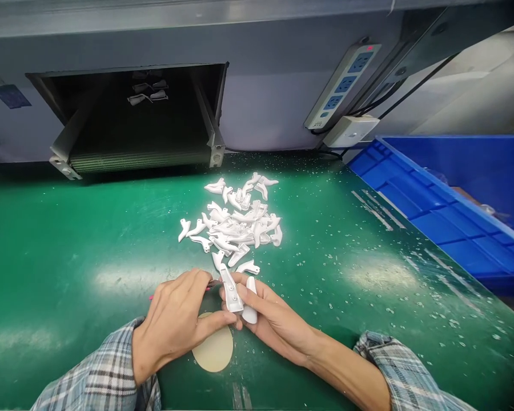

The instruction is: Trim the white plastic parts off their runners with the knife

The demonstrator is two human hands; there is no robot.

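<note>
In front of me, my right hand (274,314) is closed on two white plastic parts. One shows its hollow side with two small round bosses (232,292); the other, a smooth white piece (251,305), lies against the fingers beside it. My left hand (177,317) is closed round a small tool with a pinkish-red handle and a dark metal tip (215,283); most of it is hidden by the fingers, so its kind is unclear. That tip is close to the hollow part's edge, and the left thumb reaches its lower end. Beyond the hands lies a pile of similar white parts (235,225).
A round beige disc (214,351) lies on the green table (89,240) under my hands. At the back, a conveyor belt (141,160) comes out of a machine opening, with white parts deep inside. A power strip (342,85) and a blue bin (437,211) are at right. Small white scraps dot the table.
</note>
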